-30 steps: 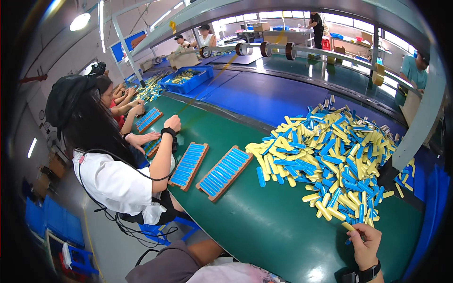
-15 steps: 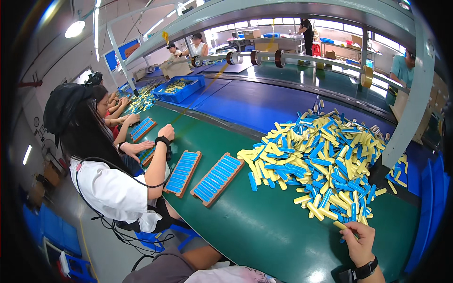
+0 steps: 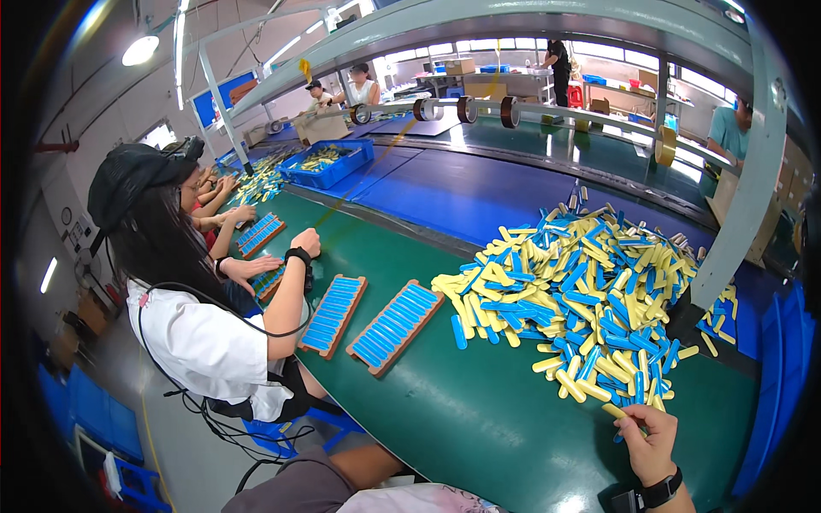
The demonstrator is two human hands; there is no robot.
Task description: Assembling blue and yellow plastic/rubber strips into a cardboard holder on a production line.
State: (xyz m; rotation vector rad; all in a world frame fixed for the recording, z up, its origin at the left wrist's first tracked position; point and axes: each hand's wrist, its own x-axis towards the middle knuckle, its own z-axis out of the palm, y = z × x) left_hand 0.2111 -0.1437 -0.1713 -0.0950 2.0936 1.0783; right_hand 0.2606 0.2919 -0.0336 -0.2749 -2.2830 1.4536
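Note:
At the lower right, my right hand (image 3: 650, 443) pinches an oblong yellow piece (image 3: 613, 410) with rounded ends between thumb and fingers. A bit of blue shows below the fingertips; whether it is a second piece I cannot tell. Just beyond this hand lies a large heap of blue and yellow oblong pieces (image 3: 590, 295), spread over the green tabletop (image 3: 462, 427). My left hand is out of view. To the left of the heap rest two brown trays, a nearer tray (image 3: 374, 370) and another tray (image 3: 318, 349), both filled with rows of blue pieces.
On the left sits a co-worker in a black cap (image 3: 128, 184), hands over the table beside another tray (image 3: 259, 235). A blue bin (image 3: 329, 175) of pieces stands farther back. A grey post (image 3: 737, 197) rises at the right, with tape rolls (image 3: 466, 109) on a bar overhead.
The co-worker's head has lifted and turned slightly to the right. My right hand keeps its pinch on the yellow piece, almost still.

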